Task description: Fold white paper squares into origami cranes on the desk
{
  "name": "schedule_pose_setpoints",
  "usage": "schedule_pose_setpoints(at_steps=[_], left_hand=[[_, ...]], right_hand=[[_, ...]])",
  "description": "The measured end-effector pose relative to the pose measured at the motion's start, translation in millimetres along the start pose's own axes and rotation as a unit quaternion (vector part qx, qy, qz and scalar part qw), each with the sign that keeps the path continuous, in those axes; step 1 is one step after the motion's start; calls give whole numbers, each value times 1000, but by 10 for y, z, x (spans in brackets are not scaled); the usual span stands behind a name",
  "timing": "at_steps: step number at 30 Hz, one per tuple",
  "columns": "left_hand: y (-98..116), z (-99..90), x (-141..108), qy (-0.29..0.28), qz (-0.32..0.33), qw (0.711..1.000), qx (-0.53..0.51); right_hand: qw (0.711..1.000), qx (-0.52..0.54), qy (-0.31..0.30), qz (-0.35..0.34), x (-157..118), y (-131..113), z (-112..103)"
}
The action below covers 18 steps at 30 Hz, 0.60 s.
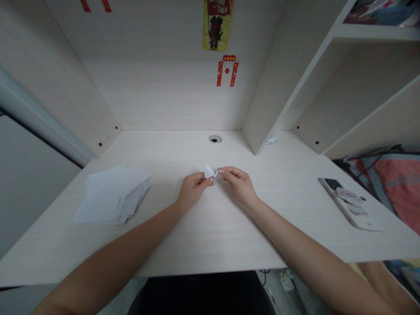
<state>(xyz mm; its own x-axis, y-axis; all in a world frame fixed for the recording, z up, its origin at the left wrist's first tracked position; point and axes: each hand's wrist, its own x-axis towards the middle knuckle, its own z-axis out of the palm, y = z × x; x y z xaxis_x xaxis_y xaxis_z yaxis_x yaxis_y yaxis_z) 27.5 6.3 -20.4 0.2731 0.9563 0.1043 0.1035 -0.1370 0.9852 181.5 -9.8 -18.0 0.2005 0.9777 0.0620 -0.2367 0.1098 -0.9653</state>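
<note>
A small piece of folded white paper [208, 171] is held up over the middle of the desk [183, 249]. My left hand [195, 187] pinches its lower part between thumb and fingers. From the other side, my right hand [239, 183] is closed on a thin pointed tip of the same paper with thumb and forefinger. Part of the paper is hidden behind the left thumb. To the left of my left hand lies a loose stack of white paper sheets [108, 194], its edges uneven.
A phone [351, 203] in a decorated case lies on the right. Behind my hands is a round cable hole [215, 139]. An upright divider panel [262, 109] stands at the back right, with a crumpled white scrap [272, 139] beside it. Red-orange fabric [393, 179] borders the right edge.
</note>
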Motion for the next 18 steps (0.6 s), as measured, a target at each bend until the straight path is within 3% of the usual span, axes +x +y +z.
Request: schedule_pose_setpoints(at_steps=[4,12,18], left_hand=[[-3,-4,-2,1,1,1000,7],[-27,-4,7,7,3,1000,11],[-67,-6,12,-2,9,1000,17]], right_hand=[[1000,-19,-4,-9,-1,-18,-3],[986,-130,-82,-63,60,-136,-108],[984,-122,-111,-62,65,-134,-112]])
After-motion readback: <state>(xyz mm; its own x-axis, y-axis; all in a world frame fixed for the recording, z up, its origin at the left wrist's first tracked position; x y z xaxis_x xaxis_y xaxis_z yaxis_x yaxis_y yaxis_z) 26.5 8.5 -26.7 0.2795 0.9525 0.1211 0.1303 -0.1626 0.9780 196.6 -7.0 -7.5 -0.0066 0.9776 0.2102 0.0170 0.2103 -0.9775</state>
